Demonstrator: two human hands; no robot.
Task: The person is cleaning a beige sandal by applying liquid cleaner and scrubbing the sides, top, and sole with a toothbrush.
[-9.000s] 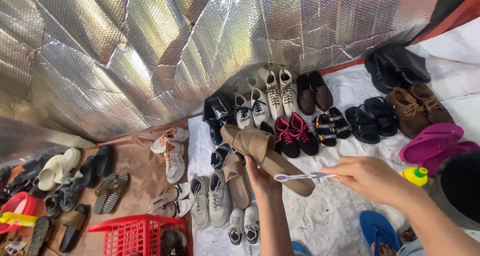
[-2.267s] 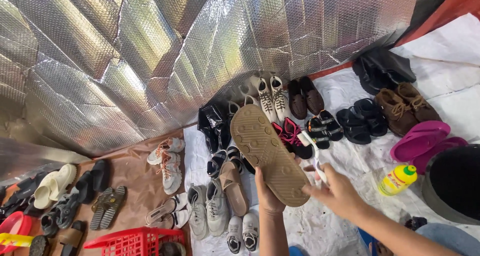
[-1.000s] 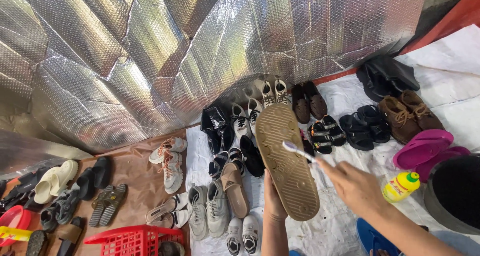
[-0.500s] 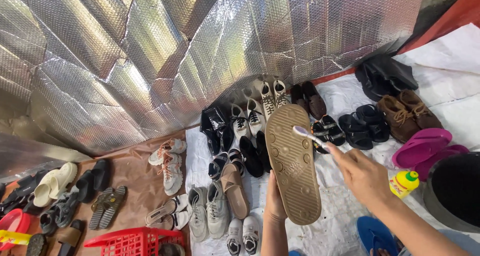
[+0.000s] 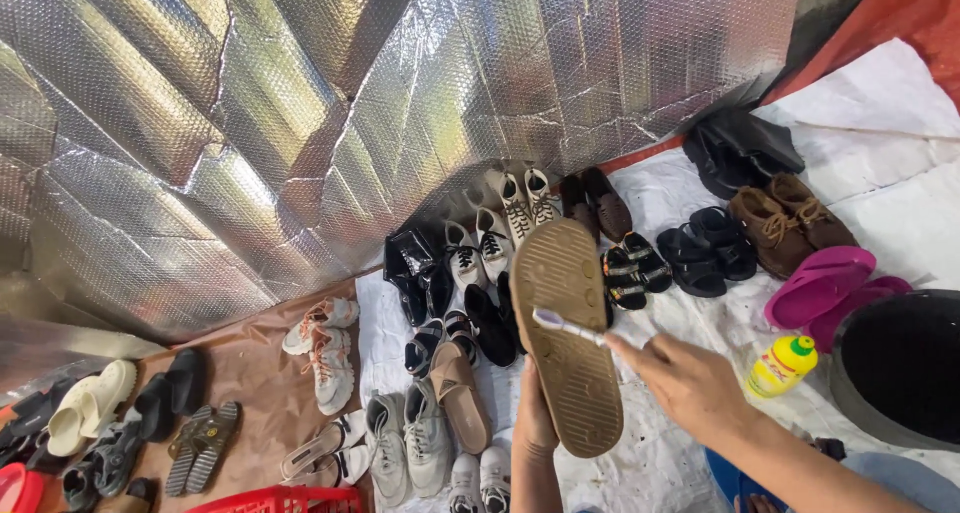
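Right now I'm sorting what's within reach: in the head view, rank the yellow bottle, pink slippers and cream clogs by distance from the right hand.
From the right hand:
1. Yellow bottle, just right.
2. Pink slippers, upper right.
3. Cream clogs, far left.

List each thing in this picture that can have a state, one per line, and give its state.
Tan rubber sandal: held up, ribbed sole facing the camera.
White toothbrush: head resting on the sole.
Left hand: gripping the sandal's lower end from behind.
Right hand: holding the toothbrush handle.
Yellow plastic bottle with green cap: capped, lying tilted on the white sheet.
Pink slide sandals: lying side by side.
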